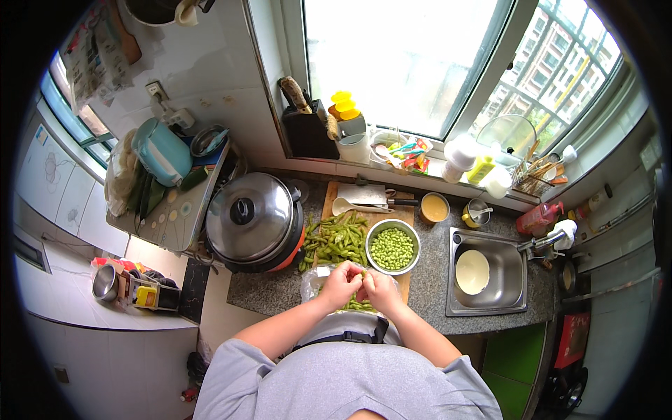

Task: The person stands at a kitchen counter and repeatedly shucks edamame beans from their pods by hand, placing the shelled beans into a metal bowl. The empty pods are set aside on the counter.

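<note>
Close to my body, my left hand (340,286) and my right hand (381,292) meet fingertip to fingertip. Pinched between them is a green soybean pod (363,273), mostly covered by the fingers. Below the hands lies a clear plastic bag (310,284) with green pods (362,305) on it; whether these are full or split I cannot tell. Just beyond my right hand stands a metal bowl (370,265) filled with shelled green soybeans (391,249). A heap of soybean pods (341,239) spreads left of the bowl, partly over a wooden cutting board (329,198).
A cleaver (362,194) and a pale spoon (344,206) lie at the board's back. An electric pot (247,220) with a lid stands left. To the right are a bowl of yellowish liquid (434,208), a yellow mug (467,216) and a steel sink (504,294) holding a cream bowl (472,272).
</note>
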`<state>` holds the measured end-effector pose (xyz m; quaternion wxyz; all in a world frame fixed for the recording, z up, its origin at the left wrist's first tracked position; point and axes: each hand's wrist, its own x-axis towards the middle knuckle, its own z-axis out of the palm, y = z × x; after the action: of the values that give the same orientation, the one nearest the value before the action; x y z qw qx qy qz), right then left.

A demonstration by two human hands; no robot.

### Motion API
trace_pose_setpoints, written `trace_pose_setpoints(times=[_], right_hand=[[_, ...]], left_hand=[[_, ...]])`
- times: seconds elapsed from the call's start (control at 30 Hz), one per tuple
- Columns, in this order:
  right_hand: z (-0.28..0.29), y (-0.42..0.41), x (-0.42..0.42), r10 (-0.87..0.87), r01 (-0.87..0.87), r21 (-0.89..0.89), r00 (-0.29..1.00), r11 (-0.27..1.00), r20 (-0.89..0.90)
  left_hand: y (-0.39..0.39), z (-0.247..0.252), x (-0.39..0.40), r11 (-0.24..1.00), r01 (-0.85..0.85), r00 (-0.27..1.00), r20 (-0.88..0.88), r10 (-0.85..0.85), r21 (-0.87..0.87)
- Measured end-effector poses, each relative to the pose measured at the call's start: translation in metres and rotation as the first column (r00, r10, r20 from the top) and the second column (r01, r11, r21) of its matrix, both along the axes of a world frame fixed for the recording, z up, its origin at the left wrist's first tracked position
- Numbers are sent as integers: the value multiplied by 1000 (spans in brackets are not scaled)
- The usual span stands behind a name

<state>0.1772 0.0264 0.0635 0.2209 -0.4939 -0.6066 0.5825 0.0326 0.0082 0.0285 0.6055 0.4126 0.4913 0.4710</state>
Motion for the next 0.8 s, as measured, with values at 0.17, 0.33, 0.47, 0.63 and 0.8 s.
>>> trace_pose_setpoints(times=[0.17,0.33,0.47,0.63,0.8], right_hand=[[-16,7,7,-38,5,-205,987,979,-156],[-11,13,14,150,-155,62,986,986,79],[-9,21,15,230,-231,2,968,973,103],[-16,34,28,157,-268,-453,951,850,-268],[-28,45,33,143,-246,-499,961,831,-236]], left_hand=[[10,-11,-1,997,44,997,67,-40,-57],[17,-8,-2,984,112,992,70,-103,-137],[23,-12,-2,973,168,986,23,-167,-158],[43,-21,-11,903,372,927,123,-353,-216],[59,-16,-5,853,441,893,235,-385,-278]])
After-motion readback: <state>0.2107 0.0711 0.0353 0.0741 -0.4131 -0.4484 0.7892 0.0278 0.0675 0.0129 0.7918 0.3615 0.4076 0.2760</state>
